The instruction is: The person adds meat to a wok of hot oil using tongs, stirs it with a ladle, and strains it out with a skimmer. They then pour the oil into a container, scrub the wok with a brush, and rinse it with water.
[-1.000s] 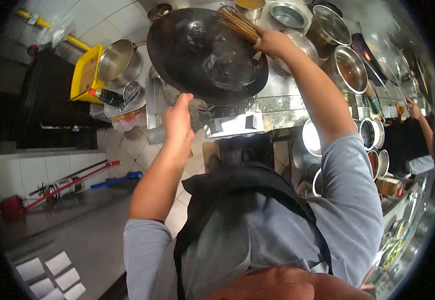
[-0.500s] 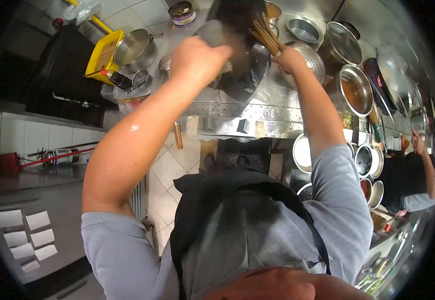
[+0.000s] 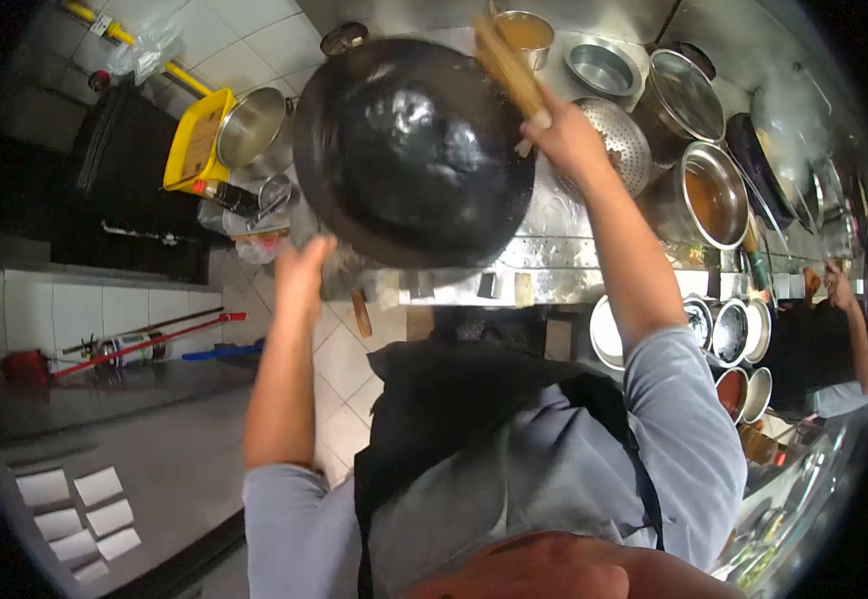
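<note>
A large dark wok (image 3: 414, 160) fills the middle of the stove, its wet, shiny inside facing me. My left hand (image 3: 300, 285) is at the wok's lower left rim, smeared by motion. Whether its fingers grip the rim or are apart from it does not show clearly. My right hand (image 3: 574, 145) is closed around a bamboo wok brush (image 3: 509, 70), blurred, with its bristles pointing up and left over the wok's upper right edge. Beside this hand is a perforated metal strainer (image 3: 621, 140).
To the right stand a pot of brown liquid (image 3: 710, 190), a lidded pot (image 3: 688, 95) and a metal basin (image 3: 601, 66). A yellow bin (image 3: 194, 140) and a steel pot (image 3: 254, 130) are at left. A wooden handle (image 3: 361, 312) juts past the stove edge. Another person's hand (image 3: 839, 288) is far right.
The wok has come down from a steep tilt at the back, and its inside now faces me. My left hand has moved down and left. The brush has swung slightly up and left.
</note>
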Motion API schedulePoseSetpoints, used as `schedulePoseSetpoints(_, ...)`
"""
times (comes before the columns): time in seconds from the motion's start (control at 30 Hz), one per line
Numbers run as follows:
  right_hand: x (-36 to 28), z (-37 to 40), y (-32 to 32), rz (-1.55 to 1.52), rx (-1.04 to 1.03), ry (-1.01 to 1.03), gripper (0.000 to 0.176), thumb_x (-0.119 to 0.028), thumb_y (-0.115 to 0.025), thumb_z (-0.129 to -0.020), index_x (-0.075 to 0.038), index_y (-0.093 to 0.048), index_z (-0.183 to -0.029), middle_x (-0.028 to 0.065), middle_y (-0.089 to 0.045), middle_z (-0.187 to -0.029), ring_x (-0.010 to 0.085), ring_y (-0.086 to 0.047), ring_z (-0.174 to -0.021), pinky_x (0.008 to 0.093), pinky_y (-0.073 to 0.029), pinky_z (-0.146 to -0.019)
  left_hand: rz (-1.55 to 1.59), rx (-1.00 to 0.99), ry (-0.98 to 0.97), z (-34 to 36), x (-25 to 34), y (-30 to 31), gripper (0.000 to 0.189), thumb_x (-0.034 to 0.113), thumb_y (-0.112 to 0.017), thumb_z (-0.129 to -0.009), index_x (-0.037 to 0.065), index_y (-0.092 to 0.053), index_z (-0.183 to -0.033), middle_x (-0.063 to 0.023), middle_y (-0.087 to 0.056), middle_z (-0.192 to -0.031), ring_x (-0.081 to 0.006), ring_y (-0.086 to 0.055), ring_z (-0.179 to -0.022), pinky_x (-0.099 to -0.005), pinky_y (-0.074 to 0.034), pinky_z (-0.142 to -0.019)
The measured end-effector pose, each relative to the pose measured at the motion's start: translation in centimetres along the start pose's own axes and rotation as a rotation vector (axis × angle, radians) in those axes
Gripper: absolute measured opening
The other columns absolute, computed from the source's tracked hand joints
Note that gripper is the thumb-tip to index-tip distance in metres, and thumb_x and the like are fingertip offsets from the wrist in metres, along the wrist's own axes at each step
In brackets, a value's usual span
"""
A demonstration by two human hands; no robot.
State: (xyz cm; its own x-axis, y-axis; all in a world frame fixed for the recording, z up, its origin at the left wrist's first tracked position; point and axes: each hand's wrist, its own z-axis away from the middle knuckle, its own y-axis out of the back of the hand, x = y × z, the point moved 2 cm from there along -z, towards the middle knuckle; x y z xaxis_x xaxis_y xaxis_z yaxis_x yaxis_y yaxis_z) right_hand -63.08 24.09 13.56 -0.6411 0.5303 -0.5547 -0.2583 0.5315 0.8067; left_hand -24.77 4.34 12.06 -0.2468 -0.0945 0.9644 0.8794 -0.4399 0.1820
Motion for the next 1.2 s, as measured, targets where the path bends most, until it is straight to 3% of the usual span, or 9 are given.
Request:
schedulePoseSetpoints(0.3,-8.5,-14.4,4.0,-0.177,0.950,0.281,0.085,-0.025,-0.072,-0.083,-0.012,-0.024,-0.152,0.0279,-0.044,-0.141,0.0447,-0.046,-0.126,0.0433,-0.039,-0.105,0.635,-0.118,0.636,-4.6,-5.2,-12.2,0.036,0.027,-0.065,-0.085,0.002,-0.062,-0.111,-0.0113,-0.068,-0.100,-0.0276,-0.068,-0.086,-0.0394,-0.056,-0.075)
schedulePoseSetpoints(0.4,-1.5,-19.7,-5.4,-0.033,0.807,-0.194,0.074,-0.040,-0.067,-0.084,-0.011,-0.037,-0.145,0.0255,-0.063,-0.116,0.0410,-0.059,-0.110,0.0472,-0.046,-0.094,0.263,-0.179,0.505,-4.4,-4.0,-14.7,0.031,0.027,-0.064,-0.086,0.003,-0.063,-0.106,-0.0107,-0.067,-0.097,-0.0242,-0.068,-0.081,-0.0376,-0.055,-0.070)
schedulePoseSetpoints(0.47,5.0,-22.0,-11.9,0.187,0.029,-0.389,0.078,-0.035,-0.064,-0.085,-0.017,-0.028,-0.151,0.0283,-0.060,-0.114,0.0399,-0.062,-0.105,0.0471,-0.050,-0.090,0.446,-0.248,0.437,-3.9,-3.5,-15.3,0.031,0.024,-0.064,-0.086,-0.004,-0.063,-0.098,-0.0098,-0.066,-0.092,-0.0219,-0.067,-0.079,-0.0373,-0.055,-0.066)
schedulePoseSetpoints(0.67,-4.9,-13.6,-12.7,0.232,-0.023,-0.101,0.066,-0.027,-0.060,-0.083,-0.019,-0.040,-0.146,0.0291,-0.063,-0.103,0.0420,-0.064,-0.096,0.0495,-0.052,-0.083,0.663,-0.173,0.803,-5.1,-6.3,-16.1,0.029,0.018,-0.067,-0.084,-0.004,-0.062,-0.102,-0.0105,-0.067,-0.095,-0.0227,-0.067,-0.082,-0.0364,-0.055,-0.074)
schedulePoseSetpoints(0.73,-4.4,-10.2,-14.6,0.044,-0.453,0.343,0.059,-0.023,-0.061,-0.081,-0.020,-0.051,-0.139,0.0264,-0.065,-0.108,0.0398,-0.064,-0.100,0.0459,-0.052,-0.084,0.651,-0.193,0.815,-5.3,-6.5,-16.3,0.030,0.018,-0.067,-0.084,-0.004,-0.062,-0.104,-0.0107,-0.067,-0.097,-0.0228,-0.067,-0.083,-0.0363,-0.055,-0.075)
schedulePoseSetpoints(0.83,-0.3,-13.3,-12.4,0.674,-1.052,0.074,0.071,-0.031,-0.069,-0.076,-0.020,-0.047,-0.142,0.0234,-0.067,-0.103,0.0374,-0.066,-0.096,0.0469,-0.052,-0.087,0.757,-0.202,0.819,-5.7,-7.7,-16.0,0.032,0.019,-0.067,-0.085,-0.004,-0.061,-0.106,-0.0113,-0.066,-0.099,-0.0231,-0.067,-0.087,-0.0361,-0.055,-0.077)
schedulePoseSetpoints(0.9,1.8,-16.0,-7.9,0.597,-0.194,-0.089,0.083,-0.032,-0.072,-0.078,-0.022,-0.032,-0.150,0.0241,-0.061,-0.105,0.0403,-0.066,-0.093,0.0487,-0.053,-0.082,0.731,-0.251,0.821,-5.8,-7.1,-15.4,0.034,0.020,-0.068,-0.086,-0.004,-0.060,-0.109,-0.0126,-0.066,-0.104,-0.0230,-0.066,-0.090,-0.0358,-0.055,-0.078)
schedulePoseSetpoints(1.03,-1.0,-16.7,-12.0,0.169,0.478,-0.179,0.063,-0.029,-0.061,-0.088,-0.021,-0.037,-0.145,0.0257,-0.058,-0.102,0.0453,-0.064,-0.089,0.0500,-0.054,-0.078,0.694,-0.251,0.807,-5.4,-5.4,-14.7,0.038,0.024,-0.067,-0.088,-0.002,-0.057,-0.113,-0.0126,-0.065,-0.106,-0.0256,-0.066,-0.093,-0.0398,-0.055,-0.083)
schedulePoseSetpoints(1.2,-7.8,-7.7,-18.2,0.092,-0.746,0.077,0.058,-0.036,-0.067,-0.080,-0.012,-0.055,-0.132,0.0232,-0.069,-0.096,0.0403,-0.068,-0.087,0.0451,-0.055,-0.078,1.110,-0.515,0.808,-6.2,-7.6,-14.3,0.051,0.043,-0.051,-0.096,-0.001,-0.054,-0.122,-0.0186,-0.063,-0.118,-0.0349,-0.060,-0.112,-0.0533,-0.043,-0.101)
